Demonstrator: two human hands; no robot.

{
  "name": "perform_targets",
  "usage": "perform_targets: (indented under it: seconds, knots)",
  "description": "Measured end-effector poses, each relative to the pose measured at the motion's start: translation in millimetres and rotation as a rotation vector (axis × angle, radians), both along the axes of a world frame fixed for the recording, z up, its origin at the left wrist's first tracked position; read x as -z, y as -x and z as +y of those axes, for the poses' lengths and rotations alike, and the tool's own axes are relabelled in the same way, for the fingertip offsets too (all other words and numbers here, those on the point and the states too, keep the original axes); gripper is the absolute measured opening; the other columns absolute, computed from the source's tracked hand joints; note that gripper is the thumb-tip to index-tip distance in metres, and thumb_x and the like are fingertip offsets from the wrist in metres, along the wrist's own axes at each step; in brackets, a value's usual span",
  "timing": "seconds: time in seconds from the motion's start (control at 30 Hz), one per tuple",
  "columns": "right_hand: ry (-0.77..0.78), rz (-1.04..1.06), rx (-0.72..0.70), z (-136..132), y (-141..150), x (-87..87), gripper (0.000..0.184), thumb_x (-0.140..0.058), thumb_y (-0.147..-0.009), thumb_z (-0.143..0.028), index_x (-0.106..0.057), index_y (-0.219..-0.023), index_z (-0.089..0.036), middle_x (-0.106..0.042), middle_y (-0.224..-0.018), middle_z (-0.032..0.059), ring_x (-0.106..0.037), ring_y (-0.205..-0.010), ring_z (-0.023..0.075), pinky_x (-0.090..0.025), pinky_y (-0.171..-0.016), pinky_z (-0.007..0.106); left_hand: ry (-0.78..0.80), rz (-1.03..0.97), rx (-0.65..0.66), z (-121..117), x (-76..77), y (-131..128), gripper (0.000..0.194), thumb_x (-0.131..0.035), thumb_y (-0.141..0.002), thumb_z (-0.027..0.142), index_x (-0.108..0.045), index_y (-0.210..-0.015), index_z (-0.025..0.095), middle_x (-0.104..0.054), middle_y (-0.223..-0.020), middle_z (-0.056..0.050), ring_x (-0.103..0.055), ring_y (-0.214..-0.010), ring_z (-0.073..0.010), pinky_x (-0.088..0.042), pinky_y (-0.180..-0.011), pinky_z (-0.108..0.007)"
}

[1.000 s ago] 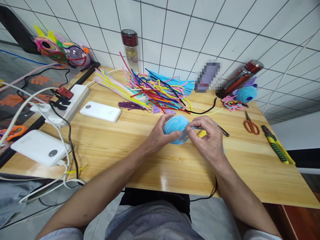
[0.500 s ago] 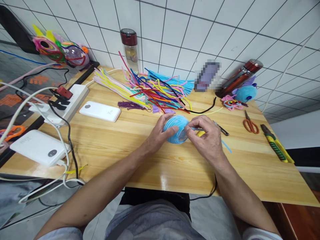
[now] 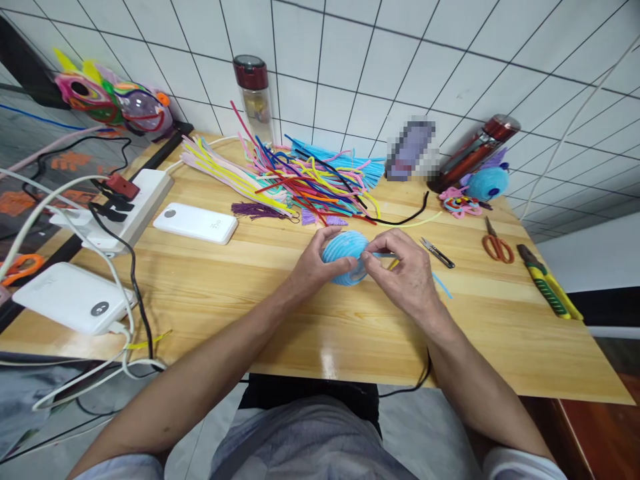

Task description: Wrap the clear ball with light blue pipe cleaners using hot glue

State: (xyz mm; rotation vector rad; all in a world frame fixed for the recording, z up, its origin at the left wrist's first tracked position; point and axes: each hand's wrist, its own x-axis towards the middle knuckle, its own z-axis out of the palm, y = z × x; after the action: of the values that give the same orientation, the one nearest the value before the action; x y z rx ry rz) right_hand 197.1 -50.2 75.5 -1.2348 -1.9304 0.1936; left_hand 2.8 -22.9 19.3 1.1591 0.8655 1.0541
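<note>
My left hand [image 3: 314,265] is wrapped round a light blue ball [image 3: 344,248] covered in wound pipe cleaner, just above the wooden table [image 3: 280,313]. My right hand [image 3: 404,273] pinches the loose blue pipe cleaner end [image 3: 384,255] against the ball's right side. The tail of that blue pipe cleaner [image 3: 442,285] shows on the table behind my right hand. A heap of coloured pipe cleaners [image 3: 300,179] lies just beyond the ball.
Small snips [image 3: 437,253], orange scissors [image 3: 496,244] and a yellow utility knife [image 3: 549,291] lie to the right. Two white power banks [image 3: 196,223] [image 3: 70,297] and a power strip [image 3: 131,205] with cables are at the left. Two bottles [image 3: 254,95] [image 3: 475,153] stand by the tiled wall.
The ball and both hands have shifted slightly left in view. My right fingers have moved closer onto the ball with the blue pipe cleaner end.
</note>
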Motion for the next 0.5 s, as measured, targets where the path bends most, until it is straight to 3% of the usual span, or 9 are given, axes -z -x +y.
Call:
perform_targets:
  seconds: [0.17,0.33,0.43,0.5]
  knots:
    - [-0.014,-0.007,0.003,1,0,1.8,0.011,-0.071,-0.091,-0.019,-0.067,-0.084,-0.026,-0.072,-0.083,0.0014,-0.069,-0.077,0.0203,-0.059,-0.073,0.036,0.087,-0.042,0.035,0,-1.0,0,0.087,-0.095,-0.067,0.049,-0.058,-0.142,0.022,-0.065,-0.153,-0.014,-0.059,-0.147,-0.0392,-0.049,-0.123,-0.054]
    - [-0.032,-0.029,0.001,2,3,4.0,0.011,-0.072,-0.093,-0.019,-0.069,-0.086,-0.027,-0.072,-0.084,0.002,-0.07,-0.08,0.0219,-0.059,-0.075,0.038,0.144,-0.042,0.026,-1,0.2,-3,0.081,-0.095,-0.066,0.047,-0.06,-0.134,0.02,-0.069,-0.14,-0.013,-0.064,-0.138,-0.0377,-0.052,-0.118,-0.054]
    - [-0.106,-0.08,0.008,-1,-1,-1.9,0.005,-0.075,-0.096,-0.025,-0.072,-0.099,-0.028,-0.078,-0.101,0.0063,-0.075,-0.098,0.0272,-0.061,-0.089,0.045,0.166,-0.106,0.012,-1,-2.0,-2,0.078,-0.094,-0.067,0.048,-0.061,-0.132,0.02,-0.071,-0.13,-0.011,-0.068,-0.127,-0.033,-0.054,-0.113,-0.05]
    - [-0.159,-0.147,0.038,-9,-10,-7.4,0.012,-0.076,-0.099,-0.03,-0.073,-0.11,-0.028,-0.079,-0.114,0.0096,-0.075,-0.111,0.0307,-0.06,-0.098,0.049,0.199,-0.158,-0.007,0,-4.7,-1,0.075,-0.094,-0.069,0.048,-0.061,-0.131,0.021,-0.072,-0.124,-0.008,-0.069,-0.119,-0.0291,-0.055,-0.108,-0.046]
